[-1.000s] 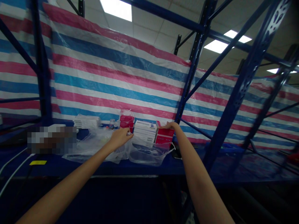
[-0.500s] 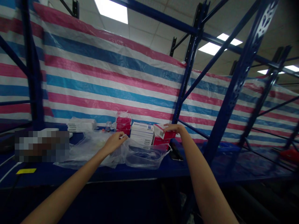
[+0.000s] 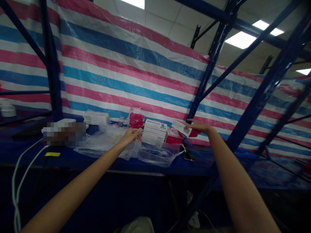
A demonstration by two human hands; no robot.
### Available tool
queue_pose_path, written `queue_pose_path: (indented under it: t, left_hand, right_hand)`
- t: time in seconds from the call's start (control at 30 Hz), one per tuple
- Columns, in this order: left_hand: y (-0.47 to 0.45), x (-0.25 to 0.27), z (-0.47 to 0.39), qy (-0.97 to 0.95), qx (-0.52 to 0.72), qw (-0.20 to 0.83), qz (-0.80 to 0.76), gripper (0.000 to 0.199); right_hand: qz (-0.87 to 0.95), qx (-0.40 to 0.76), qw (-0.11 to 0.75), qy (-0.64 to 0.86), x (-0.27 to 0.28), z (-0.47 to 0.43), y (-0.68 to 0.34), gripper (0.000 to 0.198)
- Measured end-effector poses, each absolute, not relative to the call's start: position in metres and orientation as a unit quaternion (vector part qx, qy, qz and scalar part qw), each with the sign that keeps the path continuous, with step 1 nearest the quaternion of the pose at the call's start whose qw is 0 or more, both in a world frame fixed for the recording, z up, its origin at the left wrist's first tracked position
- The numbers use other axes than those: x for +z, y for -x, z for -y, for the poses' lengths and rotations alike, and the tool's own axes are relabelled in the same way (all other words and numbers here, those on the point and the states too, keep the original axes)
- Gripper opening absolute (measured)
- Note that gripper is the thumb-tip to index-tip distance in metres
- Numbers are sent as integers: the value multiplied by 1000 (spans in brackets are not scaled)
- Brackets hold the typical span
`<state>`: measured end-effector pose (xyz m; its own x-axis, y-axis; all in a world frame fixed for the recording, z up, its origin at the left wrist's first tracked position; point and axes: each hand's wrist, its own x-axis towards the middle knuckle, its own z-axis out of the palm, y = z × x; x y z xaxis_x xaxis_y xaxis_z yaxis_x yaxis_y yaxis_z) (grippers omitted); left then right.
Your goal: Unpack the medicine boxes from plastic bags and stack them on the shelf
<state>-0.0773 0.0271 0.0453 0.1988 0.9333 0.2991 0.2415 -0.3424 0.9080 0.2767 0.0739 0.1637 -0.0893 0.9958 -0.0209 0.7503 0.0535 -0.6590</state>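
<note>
My right hand grips a red-and-white medicine box, tilted and lifted clear of the red boxes beside it. My left hand pinches the rim of a clear plastic bag, which lies with its mouth spread on the blue shelf. Inside or just behind the bag rises a stack of white boxes; which of the two I cannot tell. More clear plastic lies crumpled under my left forearm and wrist.
Behind stand wrapped red boxes, a small jar and wrapped white boxes. A black phone-like object lies right of the bag. White cables hang at left. Blue rack posts rise at right.
My right hand has lifted the red-and-white box off the red boxes and moved it right. My left hand stays at the bag's rim. The camera view has shifted.
</note>
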Motion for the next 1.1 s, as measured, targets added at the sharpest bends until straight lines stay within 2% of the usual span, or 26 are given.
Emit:
queue_pose_path:
  t: [0.13,0.2,0.33,0.43,0.53,0.63,0.8,0.9,1.1]
  left_hand:
    - [73,42,-28,-693,445,388,-414,26]
    - [71,41,-28,-697,445,384,-411,28]
    - [68,40,-32,-715,423,359,-425,37]
    - [67,41,-30,-742,396,296,-453,39]
    - [69,43,-19,-736,374,151,-544,33]
    - [71,45,-7,-720,331,33,-609,30]
    - [74,50,-1,-734,309,33,-604,38]
    - [78,56,1,-741,316,37,-591,39]
    - [88,70,-3,-760,333,160,-534,40]
  right_hand:
    - [735,338,261,527,191,-31,-286,77]
    - [756,380,244,474,195,-15,-273,73]
    - [772,498,130,374,172,-4,-221,69]
    - [781,537,60,314,140,-16,-183,58]
    - [787,522,23,327,112,-30,-162,48]
    - [796,490,30,354,97,-37,-158,46]
    - [824,433,70,358,90,-49,-161,48]
    - [849,356,60,386,87,-58,-161,54]
    - [868,281,0,409,73,-60,-157,72]
